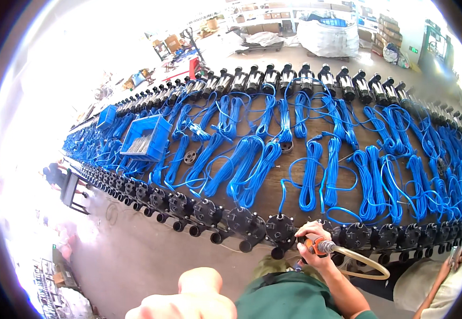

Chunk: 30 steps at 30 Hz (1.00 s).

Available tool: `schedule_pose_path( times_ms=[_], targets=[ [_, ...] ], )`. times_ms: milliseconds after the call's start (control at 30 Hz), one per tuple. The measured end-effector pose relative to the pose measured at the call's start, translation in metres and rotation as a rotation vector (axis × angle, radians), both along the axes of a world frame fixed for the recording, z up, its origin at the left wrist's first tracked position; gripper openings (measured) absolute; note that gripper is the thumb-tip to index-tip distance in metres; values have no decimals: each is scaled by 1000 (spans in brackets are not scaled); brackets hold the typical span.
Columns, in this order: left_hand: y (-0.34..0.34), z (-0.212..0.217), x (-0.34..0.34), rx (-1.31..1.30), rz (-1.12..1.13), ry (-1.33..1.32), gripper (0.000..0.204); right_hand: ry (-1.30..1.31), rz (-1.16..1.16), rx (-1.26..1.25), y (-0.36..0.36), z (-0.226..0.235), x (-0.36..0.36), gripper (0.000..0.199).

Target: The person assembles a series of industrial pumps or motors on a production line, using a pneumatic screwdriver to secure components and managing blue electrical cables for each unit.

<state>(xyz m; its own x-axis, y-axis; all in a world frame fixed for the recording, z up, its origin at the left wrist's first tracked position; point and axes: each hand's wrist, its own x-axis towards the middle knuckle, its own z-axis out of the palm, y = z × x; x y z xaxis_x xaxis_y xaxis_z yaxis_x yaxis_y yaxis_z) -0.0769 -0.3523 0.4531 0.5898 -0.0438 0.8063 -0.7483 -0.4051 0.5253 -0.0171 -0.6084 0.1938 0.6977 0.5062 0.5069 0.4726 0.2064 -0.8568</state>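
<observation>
I see my right hand (311, 240) clenched around an orange-handled air tool (316, 246) at the near edge of the long wooden workbench (273, 186). The tool's metal fitting points to my right, and a translucent yellowish hose (366, 263) runs from it in a loop below the bench edge. The tool sits pressed against a black round pump housing (326, 228) in the near row, mostly hidden behind my fingers. Just left of it stands another black pump head with a short outlet pipe (280, 229), and the row of these black pumps follows the near edge in both directions.

My left hand (201, 290) is low at the bottom of the view, well apart from the bench, blurred and very close to the camera; I cannot tell whether it is closed or loose, and nothing shows in it.

Bundles of coiled blue cable (310, 175) cover the benchtop between the near row and a far row of black motors (305, 77). A blue plastic crate (147, 137) rests towards the left end. Another person's hand (457, 256) shows by the lower right corner.
</observation>
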Motion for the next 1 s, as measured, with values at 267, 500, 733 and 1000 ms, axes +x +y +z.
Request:
schedule_pose_path(
  times_ms=[267,500,733,1000],
  targets=[
    [53,7,23,147,87,215,21,330,119,-32,10,17,-18,27],
    [1,-63,112,-163,-55,345,28,313,69,13,-1,-8,3,34],
    [-5,-232,224,754,-315,783,16,234,-240,251,-21,41,-6,28],
    [-76,-411,241,966,-1084,748,26,357,-586,279,-27,56,12,28]
  ],
)
